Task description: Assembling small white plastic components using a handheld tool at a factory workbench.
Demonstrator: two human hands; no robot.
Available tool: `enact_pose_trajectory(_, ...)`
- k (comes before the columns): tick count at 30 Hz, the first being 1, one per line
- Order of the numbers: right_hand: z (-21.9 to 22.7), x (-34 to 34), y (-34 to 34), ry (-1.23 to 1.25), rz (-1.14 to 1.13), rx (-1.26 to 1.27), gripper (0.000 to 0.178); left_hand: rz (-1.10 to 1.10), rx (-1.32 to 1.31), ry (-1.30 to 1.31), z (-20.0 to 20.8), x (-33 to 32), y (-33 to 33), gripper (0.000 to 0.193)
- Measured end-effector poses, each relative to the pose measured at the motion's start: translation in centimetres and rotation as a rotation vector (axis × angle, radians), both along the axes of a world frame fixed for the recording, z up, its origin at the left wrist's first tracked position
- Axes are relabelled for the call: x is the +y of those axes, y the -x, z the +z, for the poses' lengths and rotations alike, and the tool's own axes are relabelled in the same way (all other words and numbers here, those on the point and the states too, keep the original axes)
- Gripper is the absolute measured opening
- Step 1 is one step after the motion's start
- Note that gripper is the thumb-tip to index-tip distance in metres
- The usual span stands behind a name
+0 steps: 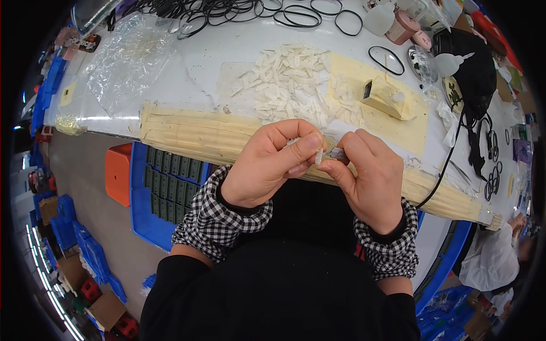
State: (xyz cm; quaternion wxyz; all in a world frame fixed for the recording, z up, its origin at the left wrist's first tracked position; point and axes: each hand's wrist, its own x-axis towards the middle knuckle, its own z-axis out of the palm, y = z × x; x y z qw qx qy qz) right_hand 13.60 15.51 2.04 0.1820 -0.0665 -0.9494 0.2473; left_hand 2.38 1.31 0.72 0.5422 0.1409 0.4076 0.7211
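Observation:
Close to the table's near edge, my left hand [276, 162] pinches a small whitish strip [318, 157] between thumb and fingers. More white bits show within its curled fingers. My right hand [372, 170] meets it from the other side, with a small flat grey metal blade [338, 154] between thumb and forefinger. The blade's near end is right beside the strip; whether they touch I cannot tell. Beyond my hands lies a loose heap of similar white strips [290, 79] on the tabletop.
Yellowish tape [193, 129] covers the table's front edge. A tape-wrapped block [392, 101] stands right of the heap. Black rubber rings [298, 16] lie at the back, with a crumpled clear bag [128, 62] at left. Below are a blue crate [139, 193] of dark green parts and an orange stool [118, 175].

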Motion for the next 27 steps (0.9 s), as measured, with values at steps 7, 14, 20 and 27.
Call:
enact_pose_trajectory(7,0.3,-0.2,0.0,-0.057,0.003,-0.028,0.035,0.015,0.020,0.007,-0.1,-0.1,0.0,0.018)
enact_pose_trajectory(14,-0.2,0.1,0.0,0.133,-0.030,-0.003,0.031,0.146,0.114,0.128,-0.1,-0.1,-0.3,0.016)
enact_pose_trajectory(20,-0.6,-0.7,-0.1,0.324,-0.066,0.167,0.023,0.231,0.193,0.182,-0.2,0.2,-0.4,0.012)
enact_pose_trajectory(27,-1.1,-1.1,0.4,0.318,-0.005,0.326,0.020,0.237,0.183,0.144,-0.3,0.2,-0.5,0.012)
